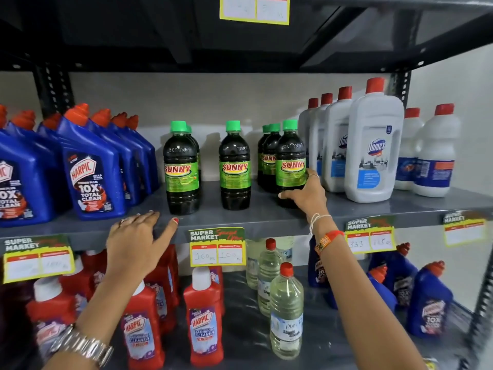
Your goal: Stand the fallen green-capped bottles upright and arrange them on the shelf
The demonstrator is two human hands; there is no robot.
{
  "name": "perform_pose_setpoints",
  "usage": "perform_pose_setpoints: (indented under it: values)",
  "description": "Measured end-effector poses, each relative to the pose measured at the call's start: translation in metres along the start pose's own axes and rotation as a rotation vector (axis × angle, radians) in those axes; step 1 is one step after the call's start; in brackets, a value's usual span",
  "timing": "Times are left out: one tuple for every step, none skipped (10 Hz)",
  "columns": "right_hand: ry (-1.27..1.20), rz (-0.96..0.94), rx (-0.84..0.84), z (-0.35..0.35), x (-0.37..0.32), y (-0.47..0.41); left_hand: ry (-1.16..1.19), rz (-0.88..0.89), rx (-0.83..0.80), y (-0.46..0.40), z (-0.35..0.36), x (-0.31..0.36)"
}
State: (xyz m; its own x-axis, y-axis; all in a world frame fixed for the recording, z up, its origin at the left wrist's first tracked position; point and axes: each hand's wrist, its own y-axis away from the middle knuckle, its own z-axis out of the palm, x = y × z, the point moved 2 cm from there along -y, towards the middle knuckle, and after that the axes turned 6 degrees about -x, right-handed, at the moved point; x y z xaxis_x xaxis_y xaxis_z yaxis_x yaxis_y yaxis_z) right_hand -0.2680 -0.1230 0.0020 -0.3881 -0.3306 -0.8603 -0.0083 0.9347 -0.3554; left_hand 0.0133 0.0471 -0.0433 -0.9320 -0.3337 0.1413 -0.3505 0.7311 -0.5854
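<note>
Sunny bottle [290, 164] upright on shelf [240, 217], enclosed by right-hand fingers [310, 180]; two bottles [208, 166] stand left of thumb

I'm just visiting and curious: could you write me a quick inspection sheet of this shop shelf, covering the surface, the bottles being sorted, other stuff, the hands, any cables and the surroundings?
Surface: grey metal shelf, bare along its front edge.
Job's things: green-capped bottles, all upright; front ones at left, middle and right, more behind left and right.
Clutter: blue Harpic bottles at left, white Domex bottles at right.
Hands: left hand open, resting on the shelf edge; right hand gripping the right front bottle low down.
Cables: nothing seen.
Surroundings: price tags on the edge; red bottles and clear bottles below.
</note>
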Motion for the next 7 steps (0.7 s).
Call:
perform_pose_setpoints:
  values:
    - [0.041, -0.008, 0.040, 0.0026, -0.0020, 0.0015, 0.014, 0.008, 0.011, 0.0010, -0.0009, 0.0010]
    - [0.061, -0.021, 0.041, 0.0055, -0.0050, -0.0016, 0.015, 0.009, 0.022, 0.0017, -0.0010, 0.0013]
    - [0.071, -0.008, 0.018, 0.0085, -0.0083, -0.0035, 0.016, 0.005, 0.011, 0.0024, -0.0018, 0.0016]
    - [0.081, -0.016, 0.021, 0.0106, -0.0090, -0.0054, 0.024, 0.010, 0.010, 0.0027, -0.0015, 0.0015]
    - [0.085, -0.019, 0.014, 0.0107, -0.0096, -0.0052, 0.018, 0.014, 0.004, 0.0026, -0.0012, 0.0008]
    - [0.053, -0.047, -0.030, 0.0104, -0.0092, -0.0060, -0.003, 0.020, 0.001, 0.0029, -0.0008, -0.0016]
    - [-0.039, -0.036, -0.052, 0.0018, -0.0070, -0.0039, 0.013, -0.009, 0.006, 0.0031, -0.0008, 0.0004]
